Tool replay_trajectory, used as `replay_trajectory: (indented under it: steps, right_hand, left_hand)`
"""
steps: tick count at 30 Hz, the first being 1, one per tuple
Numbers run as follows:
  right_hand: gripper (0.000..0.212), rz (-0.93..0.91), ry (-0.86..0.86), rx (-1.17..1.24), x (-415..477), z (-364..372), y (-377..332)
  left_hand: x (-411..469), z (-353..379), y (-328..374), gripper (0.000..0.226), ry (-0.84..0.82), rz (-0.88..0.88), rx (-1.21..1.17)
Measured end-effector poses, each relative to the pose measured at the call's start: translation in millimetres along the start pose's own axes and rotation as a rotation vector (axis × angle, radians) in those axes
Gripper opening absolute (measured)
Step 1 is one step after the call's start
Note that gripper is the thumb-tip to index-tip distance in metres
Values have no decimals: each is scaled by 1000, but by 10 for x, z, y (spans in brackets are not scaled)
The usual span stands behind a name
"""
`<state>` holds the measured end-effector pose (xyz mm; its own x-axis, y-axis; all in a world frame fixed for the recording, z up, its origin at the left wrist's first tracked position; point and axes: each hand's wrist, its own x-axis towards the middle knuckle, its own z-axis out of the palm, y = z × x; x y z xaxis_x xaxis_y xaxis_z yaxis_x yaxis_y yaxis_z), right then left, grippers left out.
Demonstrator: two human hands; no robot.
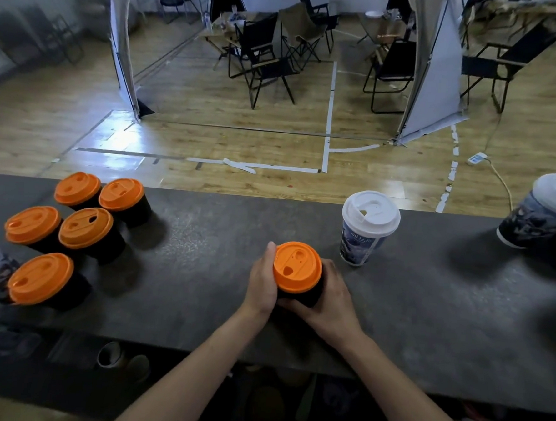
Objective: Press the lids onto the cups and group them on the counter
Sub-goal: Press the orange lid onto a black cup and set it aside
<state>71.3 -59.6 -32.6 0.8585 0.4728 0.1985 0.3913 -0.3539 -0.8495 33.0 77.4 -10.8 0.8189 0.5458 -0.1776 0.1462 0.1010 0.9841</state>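
Head view: both hands wrap one black paper cup with an orange plastic sip lid (297, 268). The left hand (262, 281) is curled on its left wall with the thumb up along the lid rim. The right hand (333, 298) cups the right wall and the near side. So both are grasping the cup, neither is free.

The cup sits upright on the dark grey stone-look desk (201, 270), directly between the palms. I read the two-sided hold as steadying the thin wall while the lid is squeezed down. The lid looks level and seated, though I can't see the far rim edge.

Well to the left of the hands stand five more orange-lidded black cups (85, 228), packed close together. I take that as the group this one joins.

Just beyond the right hand stands a tall printed paper cup with a white dome lid (366, 228), near the hand but not touching it. A second white-lidded printed cup (543, 213) is far off to the right, apart from everything else.
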Motion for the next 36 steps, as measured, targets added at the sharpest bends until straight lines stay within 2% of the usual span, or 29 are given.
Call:
replay_trajectory:
  steps: [3, 7, 12, 18, 24, 29, 36]
  right_hand:
    - [78, 23, 6, 15, -7, -5, 7]
    - [78, 15, -6, 0, -4, -18, 4]
    - [88, -21, -25, -38, -9, 3, -7]
    - [79, -6, -38, -71, -9, -26, 11]
    - [84, -6, -54, -97, -13, -5, 4]
    - [71, -35, -59, -103, -5, -22, 14]
    - [84, 0, -38, -83, -18, -1, -14]
  left_hand:
    - [-11, -2, 3, 53, 6, -5, 9]
    - [88, -73, 123, 55, -116, -62, 27]
    - [6, -25, 103, 54, -13, 22, 47]
    - [1, -60, 98, 58, -73, -61, -27]
    - [-84, -6, 43, 55, 14, 34, 31]
    - [3, -111, 134, 53, -138, -43, 36]
    - [-98, -56, 140, 52, 8, 1, 39]
